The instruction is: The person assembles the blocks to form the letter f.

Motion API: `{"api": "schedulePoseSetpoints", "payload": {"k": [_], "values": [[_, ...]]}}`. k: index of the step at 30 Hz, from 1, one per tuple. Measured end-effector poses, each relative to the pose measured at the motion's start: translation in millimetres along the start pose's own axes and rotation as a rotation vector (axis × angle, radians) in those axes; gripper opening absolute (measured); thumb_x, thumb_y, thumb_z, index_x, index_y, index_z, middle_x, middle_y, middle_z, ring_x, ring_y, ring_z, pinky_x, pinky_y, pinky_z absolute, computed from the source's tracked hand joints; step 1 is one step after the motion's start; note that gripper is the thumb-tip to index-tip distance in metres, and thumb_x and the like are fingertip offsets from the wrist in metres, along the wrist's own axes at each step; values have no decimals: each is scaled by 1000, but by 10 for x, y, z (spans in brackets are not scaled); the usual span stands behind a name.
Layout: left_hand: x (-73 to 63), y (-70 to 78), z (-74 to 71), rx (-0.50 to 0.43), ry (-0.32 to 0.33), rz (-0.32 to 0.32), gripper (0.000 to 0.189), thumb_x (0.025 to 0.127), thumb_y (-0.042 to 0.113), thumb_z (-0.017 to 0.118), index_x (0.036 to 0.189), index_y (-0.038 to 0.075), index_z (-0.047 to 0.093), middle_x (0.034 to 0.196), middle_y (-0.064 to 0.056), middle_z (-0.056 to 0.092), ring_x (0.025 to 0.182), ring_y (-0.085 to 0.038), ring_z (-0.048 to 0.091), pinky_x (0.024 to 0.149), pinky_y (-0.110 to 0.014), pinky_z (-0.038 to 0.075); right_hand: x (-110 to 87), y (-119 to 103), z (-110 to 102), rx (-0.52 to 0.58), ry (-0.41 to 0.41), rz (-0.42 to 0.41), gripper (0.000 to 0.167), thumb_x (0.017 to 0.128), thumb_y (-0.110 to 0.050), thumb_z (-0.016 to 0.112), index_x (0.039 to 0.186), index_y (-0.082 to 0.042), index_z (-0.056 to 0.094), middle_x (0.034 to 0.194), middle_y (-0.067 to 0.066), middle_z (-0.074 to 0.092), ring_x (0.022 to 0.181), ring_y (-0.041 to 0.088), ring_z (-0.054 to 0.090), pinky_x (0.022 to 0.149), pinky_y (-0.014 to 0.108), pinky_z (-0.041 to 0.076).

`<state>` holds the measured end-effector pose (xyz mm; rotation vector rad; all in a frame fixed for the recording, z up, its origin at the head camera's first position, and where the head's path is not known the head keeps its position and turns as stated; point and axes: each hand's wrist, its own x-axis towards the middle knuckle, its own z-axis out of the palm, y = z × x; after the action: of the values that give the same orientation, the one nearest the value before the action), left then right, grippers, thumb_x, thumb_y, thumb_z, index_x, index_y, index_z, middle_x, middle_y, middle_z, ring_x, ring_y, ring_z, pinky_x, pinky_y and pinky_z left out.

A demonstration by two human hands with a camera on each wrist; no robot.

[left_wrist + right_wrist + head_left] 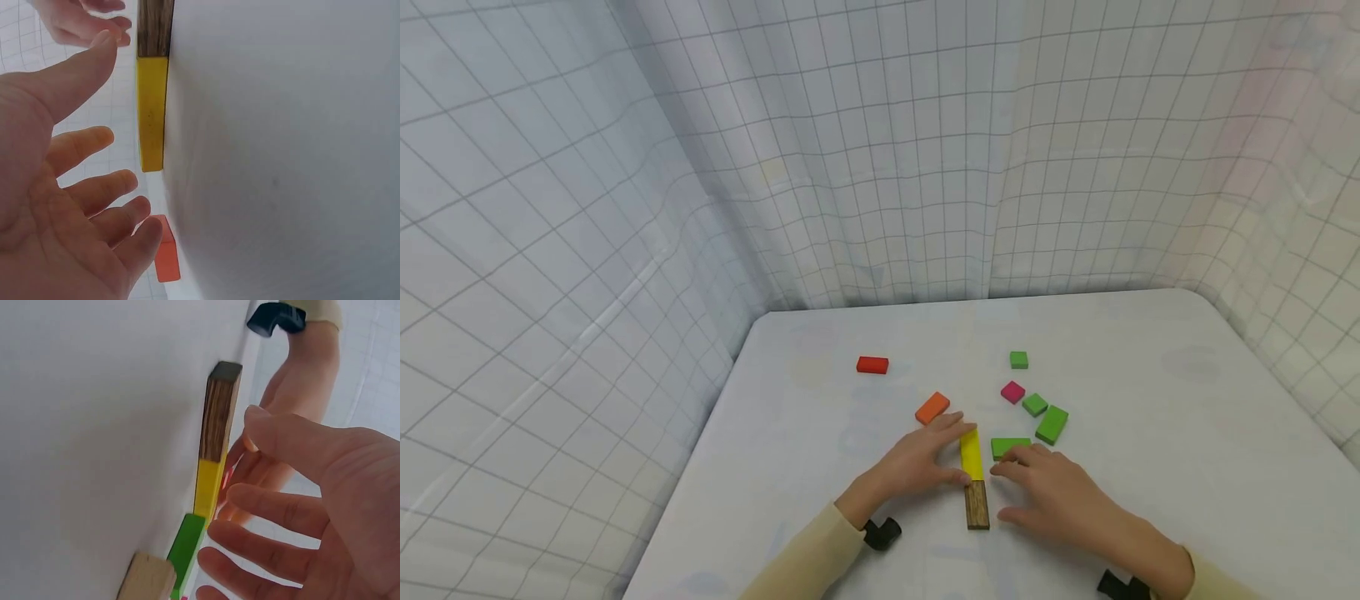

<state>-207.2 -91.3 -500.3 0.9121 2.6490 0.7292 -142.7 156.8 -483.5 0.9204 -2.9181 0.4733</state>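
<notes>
A yellow block (972, 458) and a dark brown wood-grain block (977, 507) lie end to end in a line on the white table. My left hand (917, 458) is beside them on the left, fingers spread near the yellow block's far end and thumb by the joint. The left wrist view shows its palm with nothing held. Just right of the line hovers my right hand (1060, 496), its fingers loosely bent and holding nothing. A green block (1009, 447) lies just beyond its fingertips. Past the left fingertips is an orange block (932, 408).
Farther off are a red block (872, 365), a small pink block (1012, 392), two small green blocks (1018, 360) and a larger green block (1052, 425). A pale wood face (147, 578) shows low in the right wrist view. Grid-patterned curtains (880, 167) surround the table.
</notes>
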Motion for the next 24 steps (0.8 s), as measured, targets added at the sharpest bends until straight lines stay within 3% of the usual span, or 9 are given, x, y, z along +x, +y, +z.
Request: {"api": "schedulePoseSetpoints", "payload": {"k": [8,17,24], "values": [[-112,122,17,-6,-31,1,80,89,60,65,158,33,34,165,3,24,151,-16,22,112,-49,38,-50,221,-124,89,28,-13,47,78,-41,87,120,-24,73,114,-15,61,99,7,57,82,34,56],[-176,231,95,67,-66,-4,84,91,62,63,160,27,30,167,2,18,152,-17,16,114,-41,36,-191,482,-242,217,-3,29,40,82,-33,85,118,-26,71,110,-9,60,92,11,57,76,29,54],[-212,250,90,105,-74,2,88,90,62,63,160,18,31,168,-1,15,153,-16,13,117,-39,30,-264,661,-243,255,-58,35,38,83,-47,80,115,-27,72,107,-13,62,92,7,57,78,30,53]]}}
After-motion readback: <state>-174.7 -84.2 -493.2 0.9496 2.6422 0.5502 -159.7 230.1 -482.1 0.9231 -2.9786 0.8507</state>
